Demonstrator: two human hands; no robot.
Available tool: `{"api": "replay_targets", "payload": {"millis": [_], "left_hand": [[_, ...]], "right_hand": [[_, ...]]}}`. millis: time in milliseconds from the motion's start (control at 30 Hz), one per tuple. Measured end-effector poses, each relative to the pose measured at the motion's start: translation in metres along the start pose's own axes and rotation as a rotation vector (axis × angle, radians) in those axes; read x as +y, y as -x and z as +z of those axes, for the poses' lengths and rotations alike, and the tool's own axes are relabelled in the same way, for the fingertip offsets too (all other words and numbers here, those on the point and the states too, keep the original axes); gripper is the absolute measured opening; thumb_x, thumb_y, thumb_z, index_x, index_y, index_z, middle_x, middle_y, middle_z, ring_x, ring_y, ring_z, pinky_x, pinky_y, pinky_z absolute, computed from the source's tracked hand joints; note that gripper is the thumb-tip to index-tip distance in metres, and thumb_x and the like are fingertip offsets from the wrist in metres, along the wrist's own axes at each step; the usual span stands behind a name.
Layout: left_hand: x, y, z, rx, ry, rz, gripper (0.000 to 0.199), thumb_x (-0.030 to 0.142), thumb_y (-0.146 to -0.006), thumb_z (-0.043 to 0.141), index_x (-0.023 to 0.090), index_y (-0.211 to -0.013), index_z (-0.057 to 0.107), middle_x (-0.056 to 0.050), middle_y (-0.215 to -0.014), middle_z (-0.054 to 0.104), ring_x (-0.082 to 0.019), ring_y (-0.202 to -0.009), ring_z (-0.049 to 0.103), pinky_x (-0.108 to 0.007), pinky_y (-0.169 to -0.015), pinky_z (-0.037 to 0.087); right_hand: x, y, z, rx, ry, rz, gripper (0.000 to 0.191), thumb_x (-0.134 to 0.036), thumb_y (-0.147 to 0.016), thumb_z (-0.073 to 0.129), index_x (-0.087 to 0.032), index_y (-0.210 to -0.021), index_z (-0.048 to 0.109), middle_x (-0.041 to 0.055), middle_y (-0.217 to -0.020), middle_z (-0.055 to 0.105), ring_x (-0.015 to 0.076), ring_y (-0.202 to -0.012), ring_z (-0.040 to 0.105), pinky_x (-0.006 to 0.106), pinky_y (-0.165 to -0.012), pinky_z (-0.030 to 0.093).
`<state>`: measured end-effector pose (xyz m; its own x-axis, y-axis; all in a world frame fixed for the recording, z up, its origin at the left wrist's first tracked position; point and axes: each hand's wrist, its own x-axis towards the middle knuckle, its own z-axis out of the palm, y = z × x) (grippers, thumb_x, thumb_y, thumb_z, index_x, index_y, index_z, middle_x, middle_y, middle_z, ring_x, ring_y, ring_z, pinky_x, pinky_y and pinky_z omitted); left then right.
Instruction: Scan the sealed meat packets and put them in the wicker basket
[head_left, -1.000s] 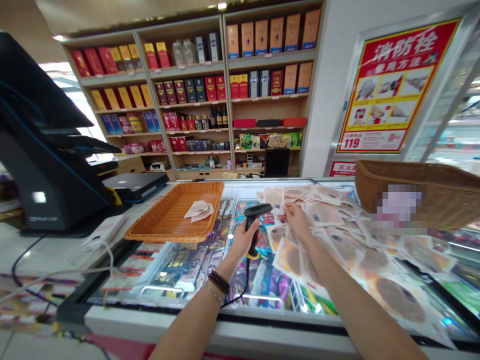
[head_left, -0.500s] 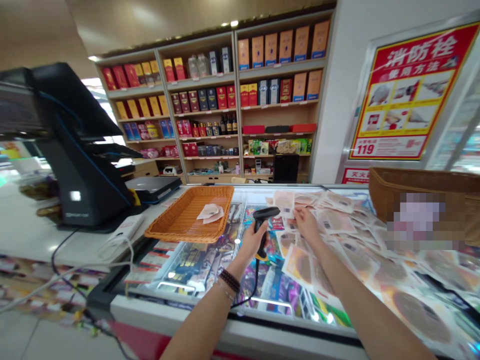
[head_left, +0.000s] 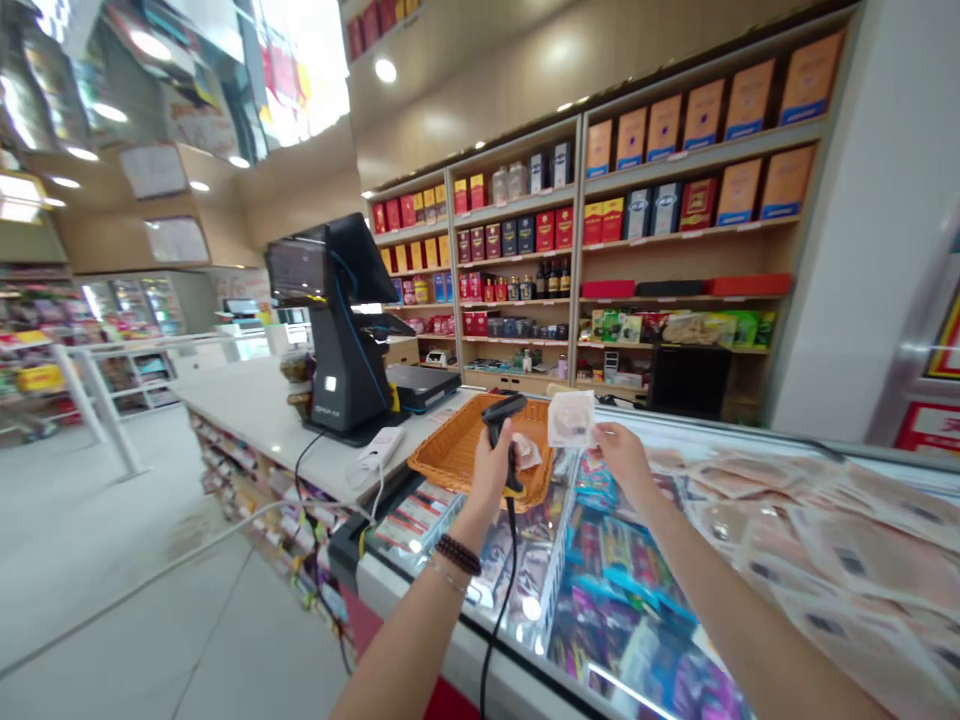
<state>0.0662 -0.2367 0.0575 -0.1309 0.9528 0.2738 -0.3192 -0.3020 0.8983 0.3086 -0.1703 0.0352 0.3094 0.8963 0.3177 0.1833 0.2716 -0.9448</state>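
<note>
left hand gripping barcode scanner over wicker tray rim | right hand pinching packet above freezer glass

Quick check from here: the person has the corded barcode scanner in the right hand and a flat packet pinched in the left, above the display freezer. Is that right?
Not quite, the hands are swapped. The head view shows the corded barcode scanner gripped in the left hand and the flat packet pinched in the right hand, above the display freezer.
</note>
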Motion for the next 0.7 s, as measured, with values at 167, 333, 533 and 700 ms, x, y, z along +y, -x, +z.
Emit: {"api": "replay_targets", "payload": {"millis": [167,333,533,700], "left_hand": [[0.012,-0.008,-0.055,0.160,-0.126,0.047,0.073,0.090,-0.078,0.088,0.026,-0.088,0.054,0.006,-0.063,0.059,-0.012,-0.050,0.057,-0.023,-0.048,0.045],[0.011,-0.012,-0.086,0.274,-0.149,0.026,0.067,0.083,-0.086,0.086,0.027,-0.092,0.050,0.008,-0.061,0.057,-0.013,-0.047,0.056,-0.024,-0.047,0.041],[0.001,-0.008,-0.099,0.308,-0.134,0.005,0.071,0.085,-0.082,0.089,0.027,-0.089,0.050,0.008,-0.060,0.058,-0.013,-0.047,0.055,-0.024,-0.047,0.042],[-0.002,-0.006,-0.084,0.231,-0.132,-0.033,0.074,0.087,-0.074,0.092,0.026,-0.087,0.052,0.006,-0.061,0.060,-0.012,-0.047,0.056,-0.024,-0.045,0.044]], "right_hand": [[-0.013,0.010,0.080,-0.137,0.168,0.034,0.007,-0.024,-0.098,0.072,-0.024,-0.093,0.077,0.0068,-0.090,0.088,0.0232,-0.066,0.083,0.031,-0.068,0.065],[-0.018,0.025,0.127,-0.242,0.363,-0.003,0.029,-0.011,-0.097,0.065,-0.020,-0.112,0.088,0.0123,-0.109,0.092,0.0287,-0.098,0.090,0.037,-0.094,0.069],[0.000,0.030,0.120,-0.184,0.498,-0.164,0.041,-0.008,-0.098,0.065,-0.021,-0.129,0.088,0.0153,-0.137,0.088,0.0329,-0.134,0.082,0.044,-0.120,0.060],[0.012,0.021,0.065,-0.105,0.465,-0.196,0.035,-0.012,-0.097,0.068,-0.025,-0.122,0.088,0.0090,-0.129,0.090,0.0279,-0.117,0.086,0.042,-0.113,0.064]]}}
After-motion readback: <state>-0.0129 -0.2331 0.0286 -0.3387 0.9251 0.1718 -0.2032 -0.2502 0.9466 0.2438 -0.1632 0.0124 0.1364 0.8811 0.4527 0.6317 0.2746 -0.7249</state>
